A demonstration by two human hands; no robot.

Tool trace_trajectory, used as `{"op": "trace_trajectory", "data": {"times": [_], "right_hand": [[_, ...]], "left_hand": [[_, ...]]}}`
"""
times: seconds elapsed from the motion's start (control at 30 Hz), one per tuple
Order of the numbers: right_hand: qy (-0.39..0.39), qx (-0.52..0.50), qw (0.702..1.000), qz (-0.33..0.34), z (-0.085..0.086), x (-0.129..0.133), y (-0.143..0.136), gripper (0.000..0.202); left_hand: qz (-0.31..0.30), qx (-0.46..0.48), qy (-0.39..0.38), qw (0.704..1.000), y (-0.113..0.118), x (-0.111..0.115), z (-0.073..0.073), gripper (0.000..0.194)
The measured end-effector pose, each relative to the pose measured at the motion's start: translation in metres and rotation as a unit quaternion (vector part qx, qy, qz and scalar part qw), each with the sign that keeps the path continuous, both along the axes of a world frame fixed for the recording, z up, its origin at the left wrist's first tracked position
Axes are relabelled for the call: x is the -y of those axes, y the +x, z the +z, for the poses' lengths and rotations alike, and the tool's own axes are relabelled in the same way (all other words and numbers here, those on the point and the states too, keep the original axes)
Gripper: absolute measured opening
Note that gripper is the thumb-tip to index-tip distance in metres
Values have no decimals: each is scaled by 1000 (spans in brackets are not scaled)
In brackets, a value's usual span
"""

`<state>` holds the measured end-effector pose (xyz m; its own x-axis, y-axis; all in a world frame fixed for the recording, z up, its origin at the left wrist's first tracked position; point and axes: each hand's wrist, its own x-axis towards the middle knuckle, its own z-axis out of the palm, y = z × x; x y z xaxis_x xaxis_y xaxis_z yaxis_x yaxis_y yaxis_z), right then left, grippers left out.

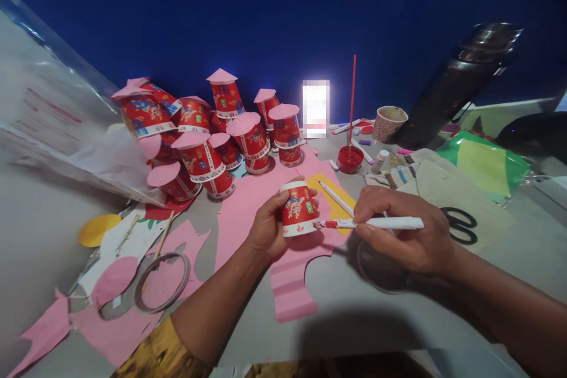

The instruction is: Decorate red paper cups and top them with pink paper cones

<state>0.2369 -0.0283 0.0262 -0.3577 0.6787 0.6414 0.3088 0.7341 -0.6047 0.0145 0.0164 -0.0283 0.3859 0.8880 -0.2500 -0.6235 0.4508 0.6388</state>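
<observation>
My left hand (271, 224) is closed around a red printed paper cup (297, 204), which is held upside down with its white rim at the bottom. Small red marks show on that rim. In my right hand (405, 230) is a white marker (392, 223) with a red tip end, lying almost level. Its tip touches or nearly touches the right side of the rim. Beneath the cup lies pink paper (290, 283) with curved cutouts. Another white marker (335, 196) rests on a yellow sheet (325, 184) just behind my hands.
Stacked red cups with pink cone tops (201, 156) stand at the back left. A red paint pot (349, 159) holds an upright stick. Black-handled scissors (460, 225), a tape roll (162, 282), a paper cup (390, 123) and a dark flask (460, 82) are around the table.
</observation>
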Motion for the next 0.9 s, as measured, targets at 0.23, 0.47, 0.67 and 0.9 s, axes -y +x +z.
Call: {"op": "trace_trajectory", "data": {"times": [0.23,0.47,0.67,0.9], "right_hand": [[-16,17,1000,-1,2,0,2,11],[-37,10,999,-6,2,0,1,11],[-53,-52,996,-48,-2,1,4,9],[-35,-48,995,-79,-2,-1,4,9]], "left_hand": [[6,-8,2,1000,0,1,0,60],[6,-8,11,1000,0,1,1,62],[8,12,-14,1000,-2,1,4,56],[-2,18,-60,998,-4,-1,2,49]]}}
